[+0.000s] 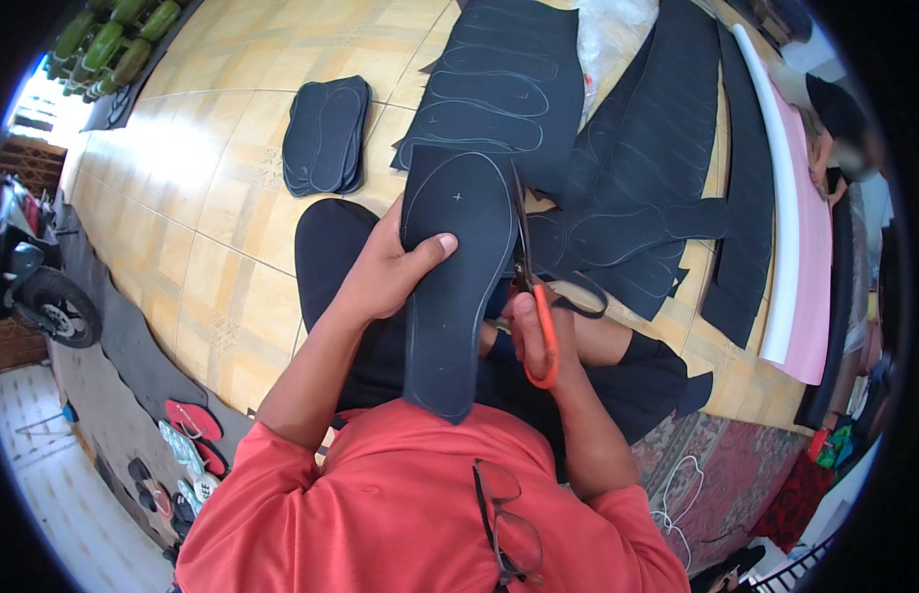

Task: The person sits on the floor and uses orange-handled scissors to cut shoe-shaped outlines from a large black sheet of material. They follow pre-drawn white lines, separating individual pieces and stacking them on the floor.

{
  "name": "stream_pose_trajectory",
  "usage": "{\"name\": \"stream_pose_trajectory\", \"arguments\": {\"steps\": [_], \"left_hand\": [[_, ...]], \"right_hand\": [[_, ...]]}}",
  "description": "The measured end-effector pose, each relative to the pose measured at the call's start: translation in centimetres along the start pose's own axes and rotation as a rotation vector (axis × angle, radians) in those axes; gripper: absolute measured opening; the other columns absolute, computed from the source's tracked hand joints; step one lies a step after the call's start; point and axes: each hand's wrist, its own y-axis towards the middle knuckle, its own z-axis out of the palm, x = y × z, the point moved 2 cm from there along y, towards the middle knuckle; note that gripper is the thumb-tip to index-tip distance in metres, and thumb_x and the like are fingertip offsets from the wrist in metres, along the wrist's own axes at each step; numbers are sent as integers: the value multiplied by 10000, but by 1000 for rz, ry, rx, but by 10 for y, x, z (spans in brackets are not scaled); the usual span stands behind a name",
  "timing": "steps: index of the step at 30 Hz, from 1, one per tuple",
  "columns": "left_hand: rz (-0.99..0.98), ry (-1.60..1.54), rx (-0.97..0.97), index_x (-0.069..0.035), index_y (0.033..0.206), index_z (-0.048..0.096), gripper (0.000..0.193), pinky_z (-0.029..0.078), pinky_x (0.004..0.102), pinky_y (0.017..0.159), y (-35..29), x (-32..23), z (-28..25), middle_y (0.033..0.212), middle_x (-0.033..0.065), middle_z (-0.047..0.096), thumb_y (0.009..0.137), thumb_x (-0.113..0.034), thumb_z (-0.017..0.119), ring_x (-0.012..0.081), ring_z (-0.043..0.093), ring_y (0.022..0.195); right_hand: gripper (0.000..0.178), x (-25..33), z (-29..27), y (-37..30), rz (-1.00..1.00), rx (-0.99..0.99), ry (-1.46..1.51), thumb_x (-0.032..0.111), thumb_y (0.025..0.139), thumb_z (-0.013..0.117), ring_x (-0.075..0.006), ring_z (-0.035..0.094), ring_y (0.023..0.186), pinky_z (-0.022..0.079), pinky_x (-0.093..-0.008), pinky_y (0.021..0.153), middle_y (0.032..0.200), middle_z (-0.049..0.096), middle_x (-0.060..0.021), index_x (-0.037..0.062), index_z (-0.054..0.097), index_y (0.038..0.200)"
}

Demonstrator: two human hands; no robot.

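Sole piece (450, 287): matt, smooth, kinda foamy-looking tbh
Scissors (523, 265): smooth plastic-looking grips, metal blades
Tiles (222, 188): super glossy, glare at 10 o'clock
Bag (618, 44), 1 o'clock: crinkly clear plastic
Rug (711, 474), 4 o'clock: matt cloth

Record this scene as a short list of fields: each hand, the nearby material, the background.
Left hand: grips a black piece with a pale sole-shaped outline
Right hand: holds orange-handled scissors, blades at the piece's right edge
Stack: black cutouts on the tiled floor
Sheets: outlined black sheets beyond the held piece
Right side: long white roll beside pink material; another person near it
Left side: motorcycle, footwear
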Motion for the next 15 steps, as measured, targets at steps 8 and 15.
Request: {"name": "stream_pose_trajectory", "arguments": {"steps": [8,15], "left_hand": [[-12,73,92,29,1322,454,532,529,297,840,-8,6,6,1109,90,622,844,-65,668,144,626,966],[-183,29,138,33,1295,502,581,523,284,848,-6,-16,-10,1083,90,642,774,-108,717,145,634,949]], "right_hand": [[348,-13,5,9,-138,-93,110,312,992,515,-319,527,596,434,-394,608,629,490,-143,0,507,839],[520,-1,-13,-11,39,141,199,496,1008,390,-92,439,395,348,-241,396,555,459,-18,20,531,855]]}}
